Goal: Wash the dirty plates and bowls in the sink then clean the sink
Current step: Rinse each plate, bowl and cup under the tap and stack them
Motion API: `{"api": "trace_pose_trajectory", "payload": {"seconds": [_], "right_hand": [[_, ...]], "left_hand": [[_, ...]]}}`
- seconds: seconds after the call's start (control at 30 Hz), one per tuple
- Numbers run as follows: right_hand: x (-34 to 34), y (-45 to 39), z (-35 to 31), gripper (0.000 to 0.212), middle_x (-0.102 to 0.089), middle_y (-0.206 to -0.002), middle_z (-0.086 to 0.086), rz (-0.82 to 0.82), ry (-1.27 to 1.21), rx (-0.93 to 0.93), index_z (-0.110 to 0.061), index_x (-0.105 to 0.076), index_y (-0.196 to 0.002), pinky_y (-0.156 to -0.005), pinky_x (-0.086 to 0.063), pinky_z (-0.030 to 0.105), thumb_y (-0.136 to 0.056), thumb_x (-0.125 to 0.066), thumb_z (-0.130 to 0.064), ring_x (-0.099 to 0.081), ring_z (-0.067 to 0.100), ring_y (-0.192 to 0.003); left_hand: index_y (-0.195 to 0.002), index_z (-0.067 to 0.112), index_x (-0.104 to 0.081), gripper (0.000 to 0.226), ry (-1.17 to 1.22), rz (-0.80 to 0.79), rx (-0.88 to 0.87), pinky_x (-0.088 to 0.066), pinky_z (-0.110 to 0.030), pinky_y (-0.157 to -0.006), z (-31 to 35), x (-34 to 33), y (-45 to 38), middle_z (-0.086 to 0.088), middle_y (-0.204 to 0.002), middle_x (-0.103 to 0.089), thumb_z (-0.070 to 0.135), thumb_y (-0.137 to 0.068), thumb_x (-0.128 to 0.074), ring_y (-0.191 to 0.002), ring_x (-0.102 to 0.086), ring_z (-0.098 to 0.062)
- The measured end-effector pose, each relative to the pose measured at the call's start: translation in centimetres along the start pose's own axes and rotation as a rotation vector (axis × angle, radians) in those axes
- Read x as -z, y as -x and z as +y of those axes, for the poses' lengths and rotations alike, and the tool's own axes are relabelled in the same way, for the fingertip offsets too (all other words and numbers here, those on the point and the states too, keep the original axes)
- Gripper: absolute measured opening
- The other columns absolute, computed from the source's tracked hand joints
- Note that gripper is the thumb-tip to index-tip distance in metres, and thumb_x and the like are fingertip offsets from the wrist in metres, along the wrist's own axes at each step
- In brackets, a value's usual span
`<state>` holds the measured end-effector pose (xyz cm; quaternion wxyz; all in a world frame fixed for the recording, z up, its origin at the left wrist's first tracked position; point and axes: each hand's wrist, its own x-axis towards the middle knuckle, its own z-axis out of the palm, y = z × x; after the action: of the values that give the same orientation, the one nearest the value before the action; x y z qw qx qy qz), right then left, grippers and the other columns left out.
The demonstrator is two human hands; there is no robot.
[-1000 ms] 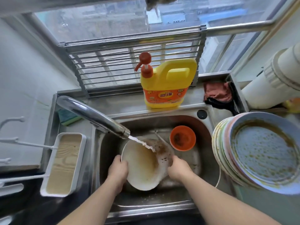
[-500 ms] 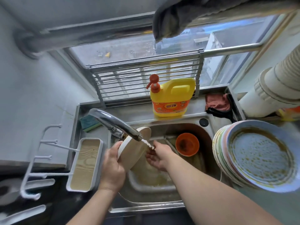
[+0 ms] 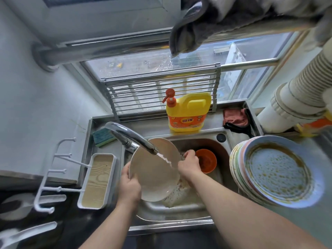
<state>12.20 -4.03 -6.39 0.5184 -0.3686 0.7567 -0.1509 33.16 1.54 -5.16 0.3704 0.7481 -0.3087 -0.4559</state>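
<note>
My left hand (image 3: 129,186) grips the left rim of a cream plate (image 3: 152,175) held tilted on edge over the sink (image 3: 170,225), its underside toward me. My right hand (image 3: 189,164) is at the plate's right rim with its fingers curled round the edge. Water runs from the faucet (image 3: 133,138) onto the plate. Below it in the basin lies another dirty plate (image 3: 177,195) with specks of food. An orange bowl (image 3: 208,161) sits in the basin to the right. A stack of dirty plates (image 3: 276,172) stands on the counter at the right.
A yellow detergent bottle (image 3: 187,114) stands behind the sink, a sponge (image 3: 102,139) to its left and a pink cloth (image 3: 235,117) to its right. A white tray (image 3: 97,180) sits left of the basin. A grey towel (image 3: 215,20) hangs overhead.
The cream plate went from lying face up in the basin to tilted up under the faucet. My right hand moved from beneath the water stream to the plate's right rim.
</note>
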Motion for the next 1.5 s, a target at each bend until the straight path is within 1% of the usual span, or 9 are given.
{"api": "trace_pose_trajectory", "payload": {"seconds": [0.1,0.23,0.5,0.7,0.87,0.97,1.1,1.27,1.5], "right_hand": [[2.2,0.7,1.9,0.047,-0.058,-0.125,0.003,-0.061,-0.107,-0.043,-0.028,-0.041,-0.141,-0.096,-0.053,0.046,-0.097,-0.056,-0.035,-0.06,0.028,-0.109],[4.5,2.2,4.0,0.031,-0.068,-0.117,-0.005,-0.103,-0.298,-0.006,-0.029,-0.057,-0.137,-0.09,-0.059,0.041,-0.108,-0.05,-0.039,-0.065,0.018,-0.107],[8.1,4.5,7.1,0.046,-0.069,-0.128,-0.017,0.133,-0.215,0.314,-0.043,-0.056,-0.142,-0.103,-0.053,0.039,-0.105,-0.039,-0.064,-0.064,0.009,-0.122],[7.7,4.3,7.8,0.031,-0.073,-0.121,-0.01,0.245,-0.614,0.15,-0.039,-0.064,-0.13,-0.085,-0.055,0.025,-0.115,-0.039,-0.03,-0.068,0.011,-0.115],[4.2,2.4,8.2,0.029,-0.065,-0.135,0.0,0.118,-0.951,-0.181,-0.038,-0.054,-0.139,-0.097,-0.057,0.06,-0.113,-0.04,-0.041,-0.062,0.032,-0.124],[1.1,2.1,6.2,0.029,-0.069,-0.13,0.001,-0.016,-1.09,-0.291,-0.038,-0.055,-0.139,-0.09,-0.06,0.056,-0.111,-0.049,-0.043,-0.066,0.032,-0.118],[-3.7,1.6,4.2,0.034,-0.077,-0.119,0.005,-0.172,-1.032,-0.355,-0.034,-0.063,-0.131,-0.083,-0.06,0.065,-0.099,-0.07,-0.045,-0.072,0.04,-0.109],[-3.8,2.0,3.5,0.04,-0.079,-0.109,0.014,-0.273,-0.886,-0.487,-0.02,-0.057,-0.129,-0.086,-0.061,0.063,-0.107,-0.048,-0.053,-0.076,0.042,-0.098],[3.3,3.2,4.1,0.029,-0.079,-0.108,0.01,-0.243,-0.681,-0.395,-0.021,-0.067,-0.119,-0.095,-0.061,0.049,-0.11,-0.05,-0.042,-0.074,0.034,-0.104]], "left_hand": [[-0.15,0.026,-0.047,0.046,0.295,-0.038,0.187,-0.056,-0.048,-0.095,-0.1,-2.1,-0.3,-0.013,-0.136,-0.066,0.004,-0.11,-0.045,-0.113,-0.068,-0.032],[-0.138,0.03,-0.051,0.03,0.361,-0.11,0.353,-0.059,-0.054,-0.09,-0.2,-4.5,0.1,-0.013,-0.131,-0.068,0.041,-0.113,-0.04,-0.108,-0.071,-0.034],[-0.138,0.019,-0.064,0.084,0.544,-0.338,0.748,-0.06,-0.051,-0.088,1.8,-9.2,2.0,-0.012,-0.114,-0.078,0.077,-0.101,-0.015,-0.111,-0.07,-0.037],[-0.121,0.021,-0.071,0.075,0.518,-0.384,0.664,-0.052,-0.052,-0.101,3.9,-10.0,1.7,-0.011,-0.121,-0.077,0.07,-0.106,-0.017,-0.117,-0.067,-0.037],[-0.115,0.019,-0.076,0.034,0.435,-0.447,0.364,-0.061,-0.038,-0.078,6.5,-7.2,0.5,-0.013,-0.116,-0.078,0.037,-0.108,-0.048,-0.098,-0.075,-0.027],[-0.12,0.019,-0.072,0.018,0.317,-0.403,0.171,-0.06,-0.033,-0.067,6.8,-4.3,-0.4,-0.011,-0.107,-0.079,0.025,-0.104,-0.064,-0.089,-0.077,-0.021],[-0.133,0.022,-0.062,0.03,0.222,-0.387,0.03,-0.056,-0.04,-0.083,6.5,-0.7,-1.0,-0.018,-0.113,-0.077,0.024,-0.103,-0.064,-0.095,-0.074,-0.025],[-0.128,0.041,-0.061,0.024,0.184,-0.294,0.129,-0.058,-0.046,-0.084,4.4,1.5,-1.2,-0.003,-0.111,-0.079,0.029,-0.11,-0.05,-0.101,-0.075,-0.028],[-0.13,0.015,-0.066,0.044,0.217,-0.415,0.459,-0.06,-0.055,-0.09,1.4,-0.1,0.2,-0.022,-0.121,-0.074,0.045,-0.112,-0.04,-0.111,-0.071,-0.043]]}}
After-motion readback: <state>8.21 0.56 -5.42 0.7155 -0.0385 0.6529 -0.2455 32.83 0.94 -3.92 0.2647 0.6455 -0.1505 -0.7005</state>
